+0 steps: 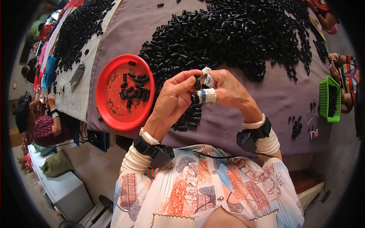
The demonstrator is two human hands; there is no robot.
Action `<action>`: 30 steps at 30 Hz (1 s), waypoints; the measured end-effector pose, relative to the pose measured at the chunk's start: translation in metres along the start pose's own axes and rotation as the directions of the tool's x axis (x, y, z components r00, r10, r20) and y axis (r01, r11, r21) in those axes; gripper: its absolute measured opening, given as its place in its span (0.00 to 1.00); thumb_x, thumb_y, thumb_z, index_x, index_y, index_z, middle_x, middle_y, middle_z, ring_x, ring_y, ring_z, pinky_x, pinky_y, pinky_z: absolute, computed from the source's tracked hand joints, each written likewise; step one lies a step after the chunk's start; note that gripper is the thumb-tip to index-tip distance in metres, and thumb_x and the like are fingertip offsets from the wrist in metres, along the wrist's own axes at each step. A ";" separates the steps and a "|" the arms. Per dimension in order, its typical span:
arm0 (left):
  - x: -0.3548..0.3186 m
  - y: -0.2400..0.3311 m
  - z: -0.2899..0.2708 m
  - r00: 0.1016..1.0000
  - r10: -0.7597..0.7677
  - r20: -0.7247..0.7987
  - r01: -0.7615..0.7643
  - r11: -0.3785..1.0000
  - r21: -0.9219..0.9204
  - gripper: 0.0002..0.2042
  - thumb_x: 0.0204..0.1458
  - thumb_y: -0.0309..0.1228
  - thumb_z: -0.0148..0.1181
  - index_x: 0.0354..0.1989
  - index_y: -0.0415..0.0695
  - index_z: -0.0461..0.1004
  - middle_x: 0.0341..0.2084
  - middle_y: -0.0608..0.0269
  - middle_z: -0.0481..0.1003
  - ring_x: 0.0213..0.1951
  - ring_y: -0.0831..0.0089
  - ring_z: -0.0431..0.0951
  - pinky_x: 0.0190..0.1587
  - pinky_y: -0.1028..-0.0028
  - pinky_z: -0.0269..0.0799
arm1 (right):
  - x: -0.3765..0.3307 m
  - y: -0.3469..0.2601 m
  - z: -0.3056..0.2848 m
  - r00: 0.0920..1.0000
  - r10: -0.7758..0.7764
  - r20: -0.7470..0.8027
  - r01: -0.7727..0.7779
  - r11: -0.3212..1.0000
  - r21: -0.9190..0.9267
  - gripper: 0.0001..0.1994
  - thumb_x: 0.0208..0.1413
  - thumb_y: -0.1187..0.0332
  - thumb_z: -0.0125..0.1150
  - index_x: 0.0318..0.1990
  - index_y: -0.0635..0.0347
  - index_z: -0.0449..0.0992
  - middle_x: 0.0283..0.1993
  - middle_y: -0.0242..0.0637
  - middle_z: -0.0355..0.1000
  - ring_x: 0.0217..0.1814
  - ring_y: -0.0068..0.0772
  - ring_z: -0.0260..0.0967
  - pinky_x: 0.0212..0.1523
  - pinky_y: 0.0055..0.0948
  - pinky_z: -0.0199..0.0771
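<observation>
Together above the purple table (125, 26), both hands — left (175, 97), right (224, 89) — fingers pinched on one small black piece (197, 84).

Above the near edge of the grey-covered table (235, 125), the left hand (173, 99) and right hand (228, 89) meet, pinching a small black part (197, 83) between them, with a red plate (114, 110) toward the left edge, a black heap (228, 34) beyond and a green basket (329, 99) at the right edge.

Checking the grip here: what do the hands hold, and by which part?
The left hand pinches a small black part by its side; the right hand meets it there.
</observation>
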State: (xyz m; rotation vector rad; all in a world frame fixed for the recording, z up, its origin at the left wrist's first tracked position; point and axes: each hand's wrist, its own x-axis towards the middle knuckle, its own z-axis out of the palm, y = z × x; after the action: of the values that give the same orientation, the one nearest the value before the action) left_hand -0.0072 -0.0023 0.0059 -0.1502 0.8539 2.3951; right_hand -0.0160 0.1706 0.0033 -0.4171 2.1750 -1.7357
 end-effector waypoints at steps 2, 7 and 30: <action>0.000 -0.001 0.000 1.000 -0.003 -0.004 0.003 1.000 -0.001 0.11 0.54 0.26 0.49 0.44 0.35 0.69 0.36 0.58 0.73 0.36 0.74 0.74 0.43 0.74 0.71 | 0.000 0.000 0.000 1.000 -0.007 0.004 0.007 1.000 -0.018 0.22 0.34 0.55 0.69 0.18 0.63 0.66 0.17 0.29 0.59 0.19 0.22 0.54 0.20 0.26 0.55; 0.000 0.000 0.000 1.000 -0.002 -0.025 0.003 0.999 0.034 0.10 0.54 0.25 0.50 0.43 0.35 0.70 0.36 0.58 0.73 0.36 0.75 0.74 0.42 0.75 0.72 | 0.001 0.001 -0.001 1.000 0.011 0.015 -0.011 1.000 -0.028 0.22 0.34 0.54 0.69 0.18 0.63 0.65 0.17 0.32 0.60 0.19 0.25 0.55 0.20 0.28 0.56; -0.001 -0.003 0.006 0.998 0.039 -0.056 -0.034 0.996 0.079 0.10 0.53 0.24 0.51 0.42 0.33 0.70 0.36 0.58 0.73 0.37 0.75 0.74 0.42 0.75 0.72 | -0.001 0.005 0.000 0.999 -0.036 -0.013 0.036 0.999 0.006 0.21 0.36 0.55 0.68 0.18 0.63 0.65 0.16 0.30 0.59 0.19 0.22 0.55 0.19 0.26 0.55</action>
State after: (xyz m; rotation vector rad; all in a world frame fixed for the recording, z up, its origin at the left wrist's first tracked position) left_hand -0.0037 0.0025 0.0088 -0.1747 0.9831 2.3974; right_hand -0.0157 0.1722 -0.0013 -0.4475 2.1831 -1.7689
